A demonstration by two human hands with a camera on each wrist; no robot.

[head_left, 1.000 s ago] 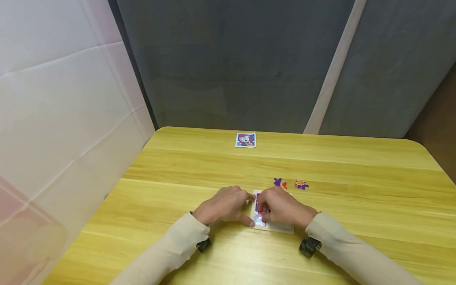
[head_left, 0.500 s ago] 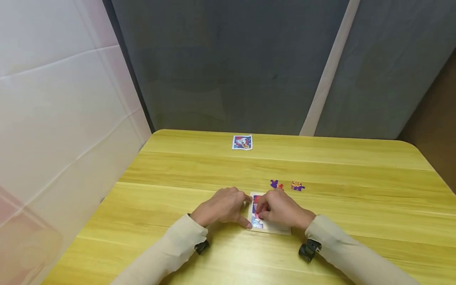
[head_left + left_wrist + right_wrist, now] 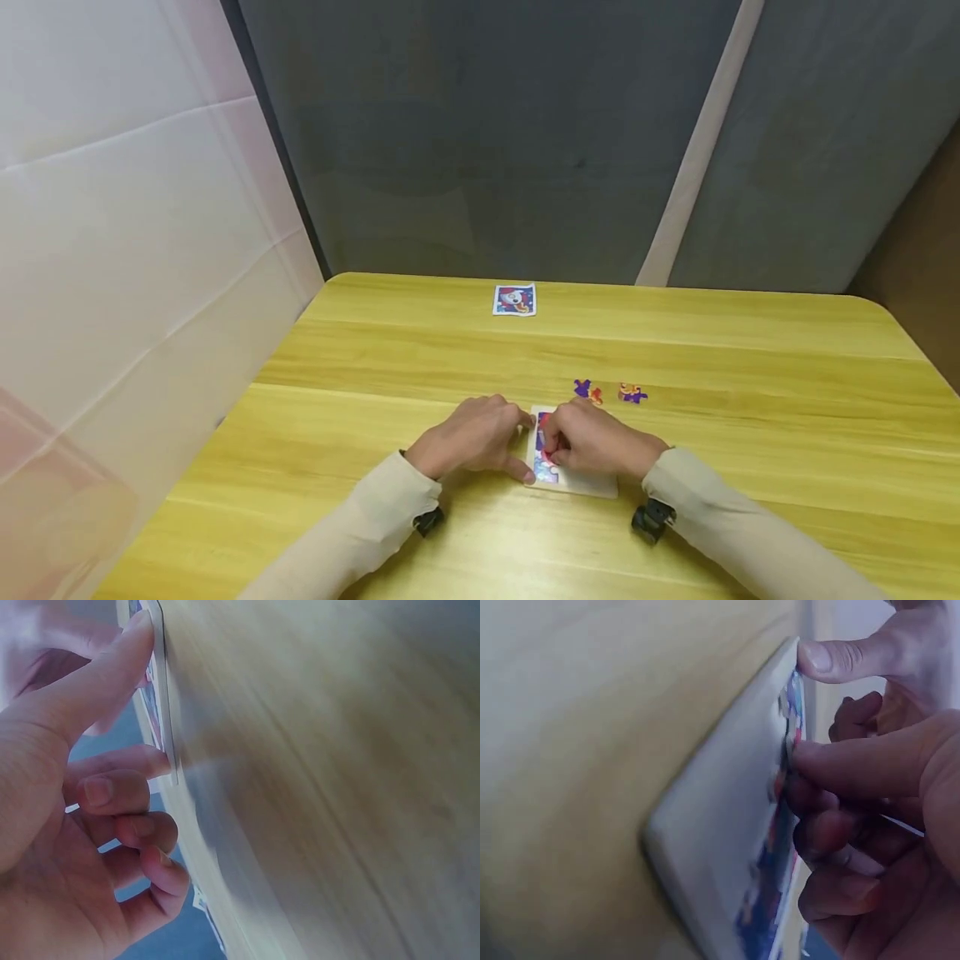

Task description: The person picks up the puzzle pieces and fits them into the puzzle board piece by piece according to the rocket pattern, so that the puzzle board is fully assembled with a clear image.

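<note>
Cardboard tray [image 3: 592, 483]: left hand [image 3: 468, 437] steadies its edge, fingers straight; right hand [image 3: 596, 442] pinches a piece [image 3: 546, 446], seating it. Next: press flush.

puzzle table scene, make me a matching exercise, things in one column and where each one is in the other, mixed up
Things:
1. puzzle board
2. picture card
3. loose pieces
4. left hand

Places:
A. lying alone near the far edge of the table
B. lying on the wood just beyond the right hand
C. flat on the table under both hands
D. fingertips against the board's left edge

Pairs: 1-C, 2-A, 3-B, 4-D
</note>
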